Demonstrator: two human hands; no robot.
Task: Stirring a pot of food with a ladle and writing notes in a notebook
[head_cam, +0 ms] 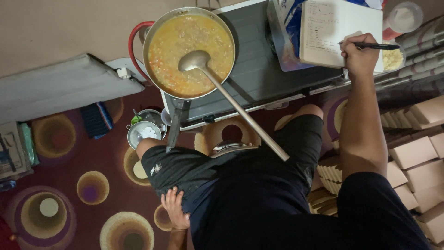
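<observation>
From my remote seat I see the right hand closed around a black pen, its tip resting on the open page of a white notebook that lies at the far right of the dark stove top. The left hand lies flat and open on the person's thigh at the near side, fingers spread over the black shorts, holding nothing. To the left of the notebook sits a wide metal pan nearly full of thick yellow-orange stew, with a long-handled ladle resting in it, bowl down in the food and handle slanting toward the person's lap; no hand touches it. As I judge it, the cooking looks well on, the stew already thick and mixed, while the page carries several lines of handwriting and blank space remains below them, so the note-taking seems partly done. Small steel bowls stand on the patterned carpet at the near left of the stove, and stacked cardboard boxes fill the right side
</observation>
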